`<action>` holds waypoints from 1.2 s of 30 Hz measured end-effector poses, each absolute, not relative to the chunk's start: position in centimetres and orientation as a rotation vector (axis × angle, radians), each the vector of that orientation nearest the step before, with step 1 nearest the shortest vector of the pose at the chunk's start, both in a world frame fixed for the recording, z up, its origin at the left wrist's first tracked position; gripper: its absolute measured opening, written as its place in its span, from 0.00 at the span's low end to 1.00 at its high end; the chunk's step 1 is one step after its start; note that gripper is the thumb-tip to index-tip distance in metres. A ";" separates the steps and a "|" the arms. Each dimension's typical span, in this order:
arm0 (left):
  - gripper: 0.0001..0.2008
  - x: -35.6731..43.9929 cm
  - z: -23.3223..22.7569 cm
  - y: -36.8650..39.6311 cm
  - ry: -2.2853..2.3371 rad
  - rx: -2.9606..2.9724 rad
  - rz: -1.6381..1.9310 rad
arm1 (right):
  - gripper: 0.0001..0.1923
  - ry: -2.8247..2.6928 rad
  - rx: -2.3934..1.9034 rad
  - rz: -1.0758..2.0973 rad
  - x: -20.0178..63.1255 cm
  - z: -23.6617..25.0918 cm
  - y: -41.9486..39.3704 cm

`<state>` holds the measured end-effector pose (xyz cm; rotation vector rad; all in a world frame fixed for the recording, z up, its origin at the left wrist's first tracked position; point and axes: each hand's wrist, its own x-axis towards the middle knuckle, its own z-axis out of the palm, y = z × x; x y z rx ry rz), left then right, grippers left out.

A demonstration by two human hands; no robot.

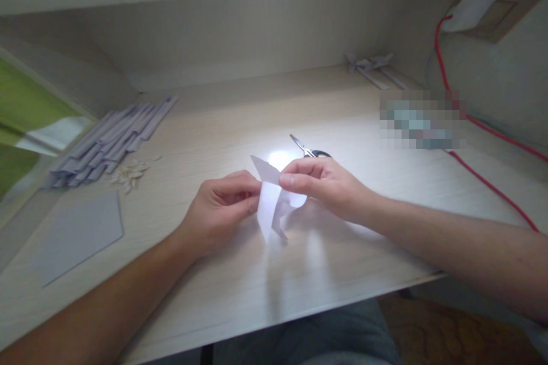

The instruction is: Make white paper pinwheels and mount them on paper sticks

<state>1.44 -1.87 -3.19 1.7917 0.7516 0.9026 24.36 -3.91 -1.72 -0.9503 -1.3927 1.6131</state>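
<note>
A piece of folded white paper [268, 205] with several pointed flaps is held up over the middle of the desk. My left hand [225, 202] pinches its left edge between thumb and fingers. From the other side my right hand [321, 182] grips the upper right part, the thumb lying across the paper. Just behind the right hand, a pair of scissors [310, 150] with dark handles rests on the desk, its handles partly hidden by that hand. Some of the paper's far side is out of sight behind my fingers.
Several folded paper strips [113, 140] lie stacked at the left, near pale scraps [132, 174] and a flat paper sheet [85, 239]. Folded paper pieces [370, 64] sit at the back right. A red cable [492, 182] runs along the right side, past a blurred-out object.
</note>
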 end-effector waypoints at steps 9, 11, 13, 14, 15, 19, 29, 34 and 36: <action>0.05 1.1 -3.5 -1.7 0.748 1.755 0.808 | 0.12 -1.314 -0.902 1.735 24.3 -1.7 -3.9; 0.06 1.1 -3.6 -1.7 0.739 1.749 0.817 | 0.13 -1.302 -0.913 1.751 24.3 -1.7 -3.9; 0.06 1.2 -3.6 -1.7 0.744 1.740 0.821 | 0.14 -1.298 -0.928 1.756 24.2 -1.7 -3.9; 0.06 1.2 -3.6 -1.8 0.750 1.738 0.823 | 0.14 -1.298 -0.934 1.756 24.2 -1.7 -3.9; 0.06 1.2 -3.5 -1.8 0.754 1.740 0.824 | 0.14 -1.296 -0.941 1.754 24.2 -1.7 -3.9; 0.06 1.3 -3.4 -2.0 0.758 1.769 0.824 | 0.15 -1.297 -0.965 1.768 24.2 -1.7 -3.8; 0.06 1.6 -2.9 -2.3 0.738 1.784 0.817 | 0.16 -1.358 -1.016 1.821 24.4 -2.2 -3.5; 0.06 1.4 -3.0 -2.4 0.740 1.815 0.795 | 0.16 -1.343 -0.991 1.874 24.3 -1.8 -3.6; 0.06 1.4 -3.0 -2.4 0.750 1.810 0.791 | 0.16 -1.335 -0.960 1.876 24.3 -1.8 -3.6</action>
